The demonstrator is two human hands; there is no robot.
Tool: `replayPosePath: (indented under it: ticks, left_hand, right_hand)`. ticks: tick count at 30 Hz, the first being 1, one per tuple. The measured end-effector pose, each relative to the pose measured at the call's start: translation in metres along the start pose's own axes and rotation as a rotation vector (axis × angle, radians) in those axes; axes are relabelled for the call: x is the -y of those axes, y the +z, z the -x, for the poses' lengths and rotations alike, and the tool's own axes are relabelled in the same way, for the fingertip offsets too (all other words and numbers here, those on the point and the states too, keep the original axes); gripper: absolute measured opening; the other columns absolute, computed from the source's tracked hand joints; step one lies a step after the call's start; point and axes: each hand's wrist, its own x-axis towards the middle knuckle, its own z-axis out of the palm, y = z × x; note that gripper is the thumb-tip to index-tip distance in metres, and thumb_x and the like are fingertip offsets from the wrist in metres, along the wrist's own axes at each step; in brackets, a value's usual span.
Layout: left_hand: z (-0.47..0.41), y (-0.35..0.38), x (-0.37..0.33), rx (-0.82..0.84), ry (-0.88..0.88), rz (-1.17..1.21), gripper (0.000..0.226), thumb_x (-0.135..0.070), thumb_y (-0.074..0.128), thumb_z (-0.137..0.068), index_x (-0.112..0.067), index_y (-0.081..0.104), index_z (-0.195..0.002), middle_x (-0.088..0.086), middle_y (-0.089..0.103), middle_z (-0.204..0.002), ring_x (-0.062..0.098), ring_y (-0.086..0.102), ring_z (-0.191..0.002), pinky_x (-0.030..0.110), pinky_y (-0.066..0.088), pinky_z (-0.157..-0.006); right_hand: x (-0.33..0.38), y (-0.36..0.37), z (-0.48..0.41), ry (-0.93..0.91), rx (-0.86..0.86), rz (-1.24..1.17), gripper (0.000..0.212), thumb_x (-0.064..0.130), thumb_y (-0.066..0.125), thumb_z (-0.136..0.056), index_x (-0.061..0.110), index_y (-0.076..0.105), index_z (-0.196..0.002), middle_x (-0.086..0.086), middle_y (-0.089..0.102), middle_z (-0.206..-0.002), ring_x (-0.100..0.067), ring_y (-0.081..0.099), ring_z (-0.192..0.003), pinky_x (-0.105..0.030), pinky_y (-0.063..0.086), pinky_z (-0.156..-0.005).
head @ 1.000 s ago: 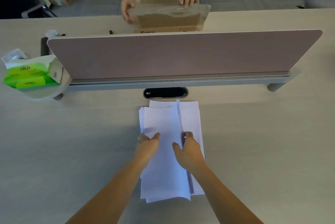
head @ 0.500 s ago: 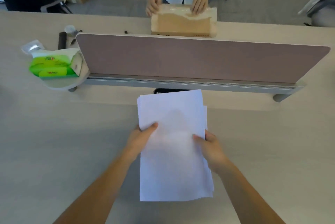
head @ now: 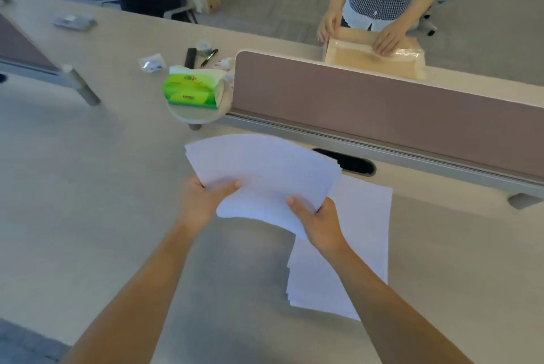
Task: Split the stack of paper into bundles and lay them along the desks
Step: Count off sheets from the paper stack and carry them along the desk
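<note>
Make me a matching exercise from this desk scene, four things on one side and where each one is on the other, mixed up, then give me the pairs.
Things:
1. lifted bundle of paper
2. remaining stack
3. green tissue pack
4. brown parcel

Places:
a. on the round shelf
b. behind the divider
c. flat on the desk
d. held by the left hand and right hand

Pairs: 1-d, 2-c, 3-a, 4-b.

A pale wood-grain table (head: 88,187) carries a mauve fabric divider panel (head: 382,110) on a grey metal rail (head: 382,147); grey carpeted floor (head: 265,1) lies beyond.
</note>
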Motion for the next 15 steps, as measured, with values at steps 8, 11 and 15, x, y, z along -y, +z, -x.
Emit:
replayPosePath:
  ticks: [8,11,15]
  left_hand:
    - [0.016,-0.007,0.010,-0.097,0.016,0.078,0.019,-0.015,0.080,-0.075,-0.019,0.075,-0.092,-0.005,0.077,-0.091,0.010,0.072,-0.087,0.023,0.056,-0.072]
    - [0.014,-0.021,0.011,-0.090,0.030,0.079,0.017,-0.007,0.077,-0.078,-0.018,0.074,-0.091,-0.008,0.077,-0.086,0.006,0.072,-0.083,0.017,0.054,-0.067]
    - [0.012,-0.035,0.022,-0.021,-0.053,0.099,0.022,-0.004,0.077,-0.077,-0.020,0.074,-0.092,-0.006,0.077,-0.089,0.013,0.072,-0.087,0.027,0.054,-0.074]
  right_hand:
    - [-0.006,0.032,-0.003,0.065,-0.113,-0.092,0.014,0.015,0.072,-0.087,0.028,0.072,-0.085,0.016,0.076,-0.079,-0.003,0.073,-0.080,-0.022,0.059,-0.071]
    - [-0.005,0.034,-0.001,0.058,-0.097,-0.087,0.016,0.013,0.072,-0.087,0.029,0.072,-0.081,0.017,0.076,-0.074,0.000,0.072,-0.075,-0.019,0.059,-0.069]
    - [-0.009,0.032,0.003,0.081,-0.084,-0.052,0.020,0.009,0.077,-0.081,0.028,0.069,-0.086,0.013,0.074,-0.081,0.002,0.071,-0.071,-0.017,0.056,-0.062]
